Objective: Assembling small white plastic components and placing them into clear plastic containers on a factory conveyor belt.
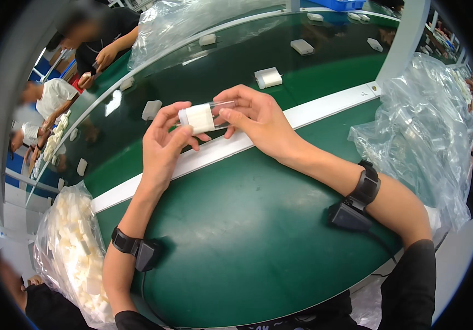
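Note:
In front of me, over the white rail, a small white block-shaped piece lies sideways between my hands. My left hand grips its left end, thumb below and fingers behind. A clear plastic part extends from the right end of the piece. The fingers of my right hand pinch that clear part. Whether the two parts are fixed together I cannot tell. Similar white pieces lie on the dark green conveyor belt beyond, among them one with a thin stub and another just behind my left hand.
A white rail separates the green worktop from the belt. At left stands a clear bag full of cream-white pieces. Clear plastic bags bulge at right beside a post. Co-workers handle pieces across the belt.

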Available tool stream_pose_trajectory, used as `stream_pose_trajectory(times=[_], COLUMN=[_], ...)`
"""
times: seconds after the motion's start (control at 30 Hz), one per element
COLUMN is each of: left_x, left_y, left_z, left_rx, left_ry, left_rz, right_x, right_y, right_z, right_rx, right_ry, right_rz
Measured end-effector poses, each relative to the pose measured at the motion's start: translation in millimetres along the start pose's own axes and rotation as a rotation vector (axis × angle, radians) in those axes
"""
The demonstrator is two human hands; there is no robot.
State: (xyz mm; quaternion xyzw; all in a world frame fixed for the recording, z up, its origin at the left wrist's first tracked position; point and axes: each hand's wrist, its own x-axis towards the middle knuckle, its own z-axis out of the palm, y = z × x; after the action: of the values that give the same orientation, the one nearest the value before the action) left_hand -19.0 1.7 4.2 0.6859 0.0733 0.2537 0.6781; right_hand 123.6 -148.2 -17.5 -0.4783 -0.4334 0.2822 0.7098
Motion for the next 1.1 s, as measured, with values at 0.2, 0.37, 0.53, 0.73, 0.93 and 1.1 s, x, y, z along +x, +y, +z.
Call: stream_pose_trajectory(times=[0.2, 0.37, 0.53, 0.73, 0.93, 1.1], left_x=[4, -2, -3, -3, 2, -2], left_y=[-10, -2, -5, -5, -5, -8], left_z=[-20, -6, -3, 1, -2, -14], left_rx=[0.135, 0.176, 0.151, 0.203, 0.153, 0.277], left_ry=[-0.008, -0.128, -0.118, -0.105, -0.089, -0.15], left_rz=[-0.083, -0.129, 0.016, 0.209, 0.113, 0.232], right_x=[2, -7, -5, -3, -2, -1], right_y=[2, -8, -2, 1, -3, -2], right_z=[-5, -5, 0, -5, -5, 5], right_rx=[0.026, -0.19, -0.078, -0.04, -0.161, -0.018], right_ry=[0.04, -0.092, -0.063, -0.156, -0.094, -0.007], right_rz=[0.004, -0.002, -0.07, -0.065, -0.128, -0.009])
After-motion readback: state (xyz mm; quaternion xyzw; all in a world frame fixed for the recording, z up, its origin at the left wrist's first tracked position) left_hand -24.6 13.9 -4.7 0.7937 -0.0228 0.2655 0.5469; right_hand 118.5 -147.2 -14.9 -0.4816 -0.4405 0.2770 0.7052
